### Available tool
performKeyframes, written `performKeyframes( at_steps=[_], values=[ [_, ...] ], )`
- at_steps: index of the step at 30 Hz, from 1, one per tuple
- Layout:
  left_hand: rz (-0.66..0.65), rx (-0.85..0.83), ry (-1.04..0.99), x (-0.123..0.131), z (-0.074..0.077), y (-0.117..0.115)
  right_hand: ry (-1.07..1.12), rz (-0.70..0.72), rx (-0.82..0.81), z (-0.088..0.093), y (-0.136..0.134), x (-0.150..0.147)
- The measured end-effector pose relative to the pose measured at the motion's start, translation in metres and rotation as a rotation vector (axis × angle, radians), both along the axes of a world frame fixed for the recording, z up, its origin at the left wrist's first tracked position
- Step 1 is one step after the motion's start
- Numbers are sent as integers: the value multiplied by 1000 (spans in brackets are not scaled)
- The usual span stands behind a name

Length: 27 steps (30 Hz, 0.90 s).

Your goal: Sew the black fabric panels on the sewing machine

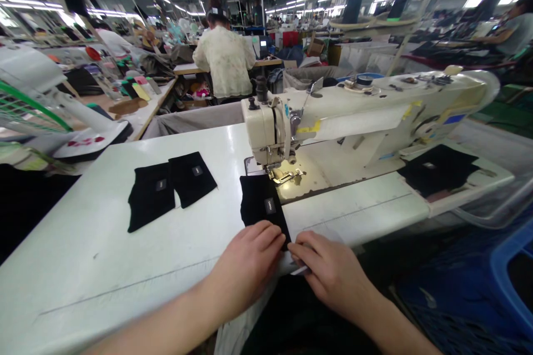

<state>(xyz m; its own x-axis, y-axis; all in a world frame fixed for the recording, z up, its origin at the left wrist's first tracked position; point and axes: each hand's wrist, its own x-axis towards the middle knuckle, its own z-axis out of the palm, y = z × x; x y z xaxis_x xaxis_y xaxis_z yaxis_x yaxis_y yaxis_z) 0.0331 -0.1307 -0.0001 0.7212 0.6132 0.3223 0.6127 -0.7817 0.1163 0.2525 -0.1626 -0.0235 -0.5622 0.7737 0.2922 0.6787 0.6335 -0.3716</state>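
A black fabric piece with a small grey label [263, 205] lies on the white sewing table [125, 266], its far end near the presser foot of the cream sewing machine [333, 116]. My left hand [245, 260] rests on the near end of this piece, fingers bent and pressing down on it. My right hand [328, 272] sits just to the right, its fingertips pinching the piece's near right corner at the table's front edge.
Two more black labelled pieces [170, 186] lie to the left on the table. A stack of black fabric [437, 169] sits behind the machine at right. A person in a pale top [227, 61] works ahead. A blue bin [512, 272] stands at lower right.
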Motion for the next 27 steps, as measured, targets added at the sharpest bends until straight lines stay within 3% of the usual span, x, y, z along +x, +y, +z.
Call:
performKeyframes(
  at_steps=[2, 5, 14, 27],
  values=[
    [-42, 77, 38, -5, -11, -13, -20, 2, -13, 1, 2, 0],
    [-85, 124, 64, -11, -17, -14, -23, 7, -9, 4, 5, -1],
    [-72, 122, 34, -9, -4, 7, -38, -22, -24, 6, 21, -6],
    [-60, 71, 31, -17, -2, 48, -111, -70, 43, 9, 63, -17]
  ],
)
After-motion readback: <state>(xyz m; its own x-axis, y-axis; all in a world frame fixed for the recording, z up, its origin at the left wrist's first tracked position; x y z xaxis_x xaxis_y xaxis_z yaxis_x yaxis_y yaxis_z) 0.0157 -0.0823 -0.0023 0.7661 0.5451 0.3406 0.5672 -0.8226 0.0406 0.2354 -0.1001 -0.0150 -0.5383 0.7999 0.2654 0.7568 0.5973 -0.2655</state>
